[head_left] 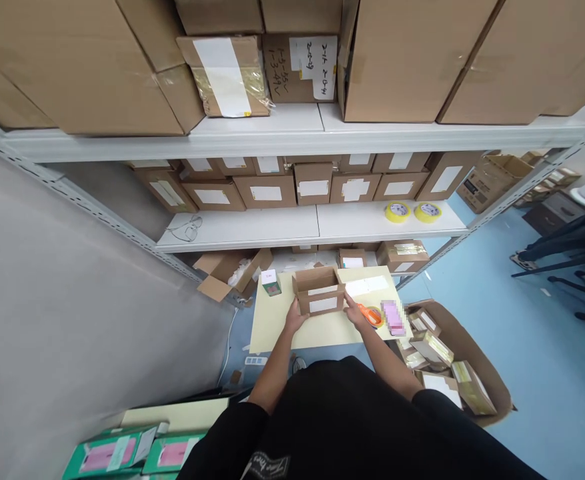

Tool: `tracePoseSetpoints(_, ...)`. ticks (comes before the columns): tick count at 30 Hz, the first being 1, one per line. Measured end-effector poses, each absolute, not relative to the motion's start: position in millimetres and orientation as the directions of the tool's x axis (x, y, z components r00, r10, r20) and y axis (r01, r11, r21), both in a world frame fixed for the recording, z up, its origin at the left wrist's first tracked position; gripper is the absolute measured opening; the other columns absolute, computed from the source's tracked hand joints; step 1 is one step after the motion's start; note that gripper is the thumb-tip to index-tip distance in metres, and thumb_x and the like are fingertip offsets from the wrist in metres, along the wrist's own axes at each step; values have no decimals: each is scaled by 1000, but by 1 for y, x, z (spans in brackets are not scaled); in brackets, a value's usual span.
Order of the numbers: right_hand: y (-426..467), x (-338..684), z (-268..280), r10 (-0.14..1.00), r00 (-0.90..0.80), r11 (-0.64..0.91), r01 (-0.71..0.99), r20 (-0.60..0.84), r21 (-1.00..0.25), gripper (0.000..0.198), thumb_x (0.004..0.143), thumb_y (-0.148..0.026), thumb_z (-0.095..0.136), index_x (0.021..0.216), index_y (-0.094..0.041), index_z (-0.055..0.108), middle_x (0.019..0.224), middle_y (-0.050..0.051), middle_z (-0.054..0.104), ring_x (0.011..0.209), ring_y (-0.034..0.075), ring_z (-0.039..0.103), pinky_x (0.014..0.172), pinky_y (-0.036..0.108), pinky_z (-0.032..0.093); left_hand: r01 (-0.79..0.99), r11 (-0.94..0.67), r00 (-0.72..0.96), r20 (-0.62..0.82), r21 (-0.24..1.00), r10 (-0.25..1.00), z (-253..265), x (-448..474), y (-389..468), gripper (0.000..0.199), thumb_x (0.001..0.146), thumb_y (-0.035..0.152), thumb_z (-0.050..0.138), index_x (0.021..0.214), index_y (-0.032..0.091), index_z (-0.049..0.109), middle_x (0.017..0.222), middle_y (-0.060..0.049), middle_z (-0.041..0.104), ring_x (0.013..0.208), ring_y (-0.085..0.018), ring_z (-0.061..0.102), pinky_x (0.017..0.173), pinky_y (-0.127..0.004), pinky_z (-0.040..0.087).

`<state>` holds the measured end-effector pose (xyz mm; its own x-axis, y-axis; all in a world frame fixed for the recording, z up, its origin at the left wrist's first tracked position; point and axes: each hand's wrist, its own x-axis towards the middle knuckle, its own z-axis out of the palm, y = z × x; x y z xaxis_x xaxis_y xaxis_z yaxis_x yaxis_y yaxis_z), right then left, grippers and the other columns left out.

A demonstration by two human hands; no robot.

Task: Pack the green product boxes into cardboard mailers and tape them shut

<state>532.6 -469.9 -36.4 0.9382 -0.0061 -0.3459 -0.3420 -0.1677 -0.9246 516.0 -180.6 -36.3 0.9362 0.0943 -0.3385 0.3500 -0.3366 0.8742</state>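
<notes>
Holding looks like the step in hand: the person has an open-topped brown cardboard carton [318,297] between 2 bare hands, above or on a pale yellow rectangular tabletop [272,333]; whether its base touches the surface cannot be told. The left hand [296,318] is partly curled around the near left corner, and the right hand [353,313] is bent against the right end, so the grip is set about as wide as the carton and has hold of nothing else that shows. White labels mark the side facing the person, and the carton's floor is hidden from this angle. Just left of the grip and slightly beyond it stands a small green box with a white top [271,289]. Beyond the right hand lies a flat white paper sheet [367,285]; close beside that hand is an orange plastic tape dispenser [371,315], with a pink rectangular item [393,318], blurred, farther right. Past the tabletop on that side, a large brown cardboard bin [495,373] holds several taped cartons [429,350]. As a judgement, the next move calls for even pressure from the 2 hands, keeping the thin walls square and the mouth upward.
</notes>
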Motion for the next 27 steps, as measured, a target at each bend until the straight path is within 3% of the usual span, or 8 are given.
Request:
tracePoseSetpoints(3, -472, 516, -44, 73, 896, -263, -406, -438, -875, 92, 68, -21, 57, 159, -24, 47, 163, 9, 49, 151, 26, 43, 121, 43, 38, 485, -360, 857, -514, 797, 15, -43, 504, -184, 105, 63, 18, 89, 155, 17, 40, 148, -18, 60, 138, -36, 57, 111, -41, 48)
tracePoseSetpoints(6, -477, 507, -46, 73, 876, -318, -433, -477, -844, 89, 72, -21, 53, 160, -23, 45, 162, 10, 50, 149, 24, 47, 117, 41, 44, 506, -360, 848, -529, 784, 38, -43, 499, -179, 90, 72, 16, 80, 154, 18, 43, 153, -18, 56, 136, -34, 58, 109, -40, 50)
tracePoseSetpoints(11, -483, 520, -20, -129, 946, -294, -323, -298, -900, 75, 84, -31, 49, 158, -21, 47, 158, 11, 54, 142, 27, 53, 115, 44, 46, 373, -321, 888, -234, 870, 396, -11, 514, -162, 70, 90, 21, 61, 158, 24, 43, 155, -13, 53, 126, -25, 64, 112, -37, 48)
tracePoseSetpoints(13, -475, 532, -4, -148, 970, -304, -229, -192, -925, 67, 89, -38, 49, 154, -21, 52, 154, 12, 57, 141, 29, 52, 114, 45, 47, 278, -325, 891, -117, 904, 438, 7, 526, -164, 61, 96, 32, 57, 156, 24, 48, 148, -13, 59, 125, -25, 63, 110, -38, 50)
tracePoseSetpoints(16, -447, 553, 14, -9, 989, -387, -141, -149, -911, 62, 92, -46, 54, 149, -23, 58, 150, 11, 61, 142, 30, 50, 117, 46, 43, 147, -398, 985, -95, 906, 146, 23, 545, -177, 59, 93, 45, 66, 148, 23, 58, 140, -13, 66, 125, -29, 63, 111, -41, 49)
tracePoseSetpoints(19, -426, 567, 17, 115, 978, -464, -104, -176, -880, 63, 85, -45, 69, 145, -25, 62, 153, 10, 59, 146, 31, 44, 123, 49, 34, 90, -605, 968, -212, 791, -133, 21, 556, -186, 68, 79, 54, 81, 137, 22, 68, 150, -14, 60, 146, -37, 46, 124, -47, 34)
tracePoseSetpoints(23, -436, 565, 3, 226, 939, -671, -45, -261, -740, 90, 69, -42, 88, 151, -24, 57, 170, 11, 35, 159, 38, 19, 129, 52, 19, 79, -809, 876, -428, 582, -222, -3, 551, -180, 97, 55, 63, 92, 139, 22, 66, 174, -14, 25, 162, -44, 7, 129, -55, 13)
tracePoseSetpoints(27, -450, 560, -16, 236, 881, -835, -32, -409, -550, 122, 60, -39, 95, 165, -34, 33, 179, 6, -3, 163, 40, 0, 128, 52, 19, -19, -876, 871, -422, 482, -251, -26, 543, -180, 104, 48, 55, 97, 141, 23, 63, 177, -13, 7, 162, -43, -6, 130, -55, 9)
